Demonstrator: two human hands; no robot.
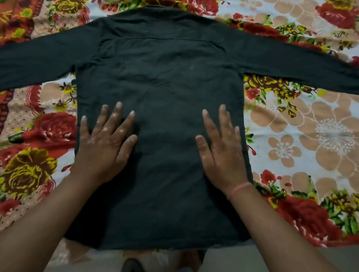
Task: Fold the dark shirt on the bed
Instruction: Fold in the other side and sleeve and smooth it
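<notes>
The dark long-sleeved shirt (161,78) lies flat and back-up on the bed, collar at the far end, hem at the near edge. Both sleeves stretch straight out to the left and right. My left hand (104,144) rests palm-down on the left side of the shirt's body, fingers spread. Palm-down on the right side, close to the side seam, lies my right hand (222,150), a thin pink band on its wrist. Neither hand holds any cloth.
A floral bedsheet (299,129) with red and yellow roses and beige flowers covers the bed around the shirt. The bed's near edge runs just below the hem, with grey floor (243,263) and my feet beneath it.
</notes>
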